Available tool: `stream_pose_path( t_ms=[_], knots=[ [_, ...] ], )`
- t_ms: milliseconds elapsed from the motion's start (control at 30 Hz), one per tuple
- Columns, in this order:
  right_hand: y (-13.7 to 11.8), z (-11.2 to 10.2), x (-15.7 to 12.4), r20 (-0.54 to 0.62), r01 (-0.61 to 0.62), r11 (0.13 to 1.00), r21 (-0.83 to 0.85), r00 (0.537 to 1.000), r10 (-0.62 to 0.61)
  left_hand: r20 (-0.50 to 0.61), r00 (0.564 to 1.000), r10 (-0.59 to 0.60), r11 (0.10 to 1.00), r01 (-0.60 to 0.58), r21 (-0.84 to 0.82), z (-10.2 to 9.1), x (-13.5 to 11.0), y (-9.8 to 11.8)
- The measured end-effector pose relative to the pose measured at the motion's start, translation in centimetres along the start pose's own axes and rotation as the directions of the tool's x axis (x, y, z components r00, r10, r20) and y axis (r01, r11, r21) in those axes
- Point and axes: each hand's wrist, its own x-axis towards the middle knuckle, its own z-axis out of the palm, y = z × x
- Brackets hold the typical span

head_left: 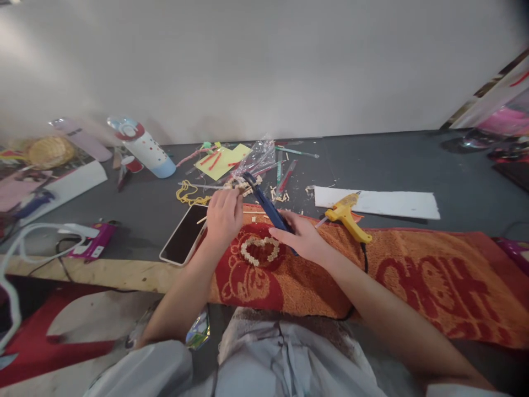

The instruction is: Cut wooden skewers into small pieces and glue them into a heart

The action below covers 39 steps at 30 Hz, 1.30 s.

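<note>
My left hand (224,214) is closed, pinching thin wooden sticks (242,186) just above the towel's far edge. My right hand (301,237) grips the blue handles of a cutter (264,203), whose jaws meet the sticks near my left fingertips. Between my hands, on an orange and red towel (413,275), lies a heart shape made of small wooden pieces (260,249). A smartphone (185,234) lies face up just left of my left wrist.
A yellow glue gun (346,216) rests on the towel's far edge by a white board (384,203). A white bottle (144,144), yellow paper (221,160), a plastic bag, a yellow cord (188,194) and wood scraps lie behind. The wall stands close.
</note>
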Motion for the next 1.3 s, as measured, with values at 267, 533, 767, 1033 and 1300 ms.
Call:
stream_pose_path(
  t_ms=[267,533,767,1033,1300],
  knots=[
    [-0.4,-0.8,-0.2,0.203,-0.040,0.968,0.247,0.979,-0.011,0.061,0.997,-0.056,0.998,0.057,-0.024,0.5,-0.6,-0.9],
    [-0.2,-0.7,-0.4,0.137,-0.002,0.985,0.175,0.990,-0.022,0.059,0.994,-0.093,0.985,0.101,-0.143,1.0,-1.0,-1.0],
    [-0.1,-1.0,-0.6,0.037,0.040,0.994,-0.107,0.999,-0.036,0.021,0.998,-0.053,0.966,0.056,-0.252,1.0,-1.0,-1.2],
    [-1.2,-1.8,-0.7,0.056,0.073,0.985,-0.159,0.996,-0.065,0.118,0.978,-0.170,0.939,0.197,-0.283,0.3,-0.7,-0.1],
    [-0.9,-1.7,-0.5,0.040,0.040,0.985,-0.169,0.999,-0.033,0.075,0.991,-0.114,0.976,0.125,-0.179,0.3,-0.7,-0.2]
  ],
)
